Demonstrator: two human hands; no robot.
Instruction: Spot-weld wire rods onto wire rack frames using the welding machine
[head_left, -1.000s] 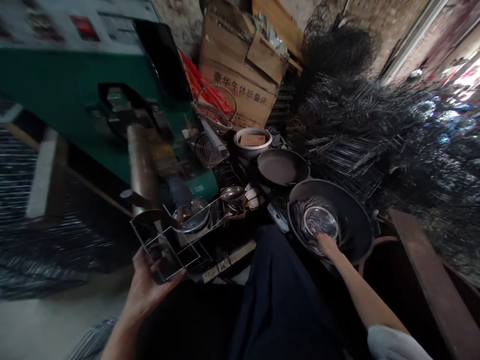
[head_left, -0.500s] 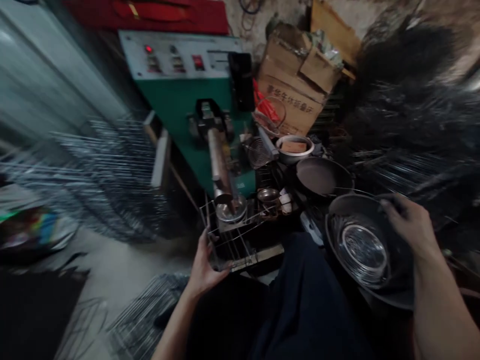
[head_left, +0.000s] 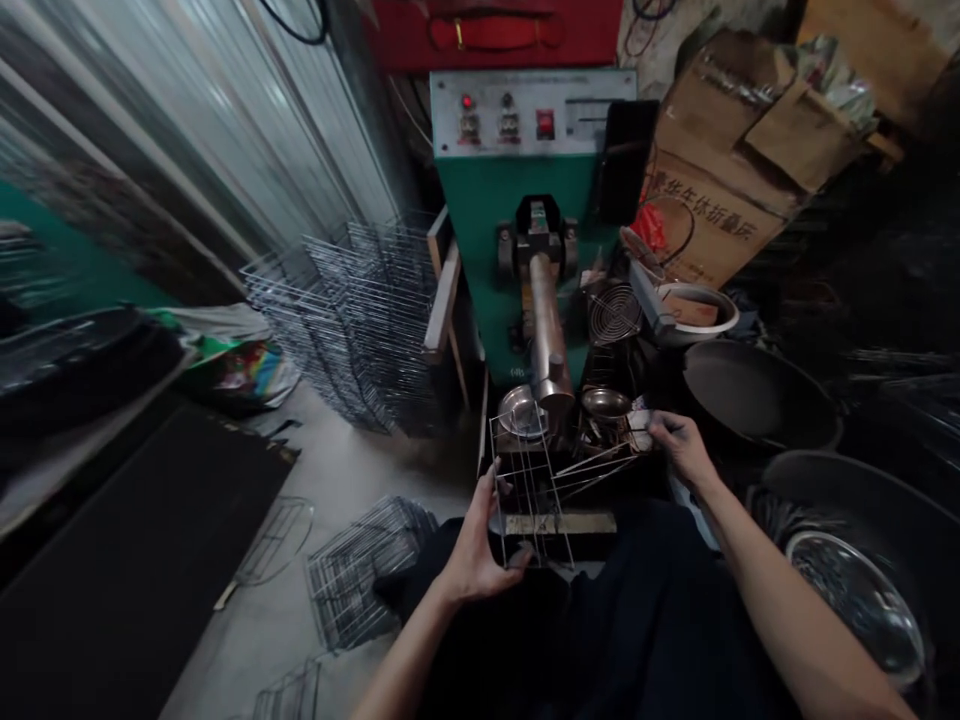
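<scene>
Head view: L hand grips wire rack frame below green machine's steel ram; R hand at frame's far wires, grip unclear.

Left hand grips a wire rack; right hand sits at its far end, just beside a small steel bowl. Green machine stands directly ahead.
</scene>
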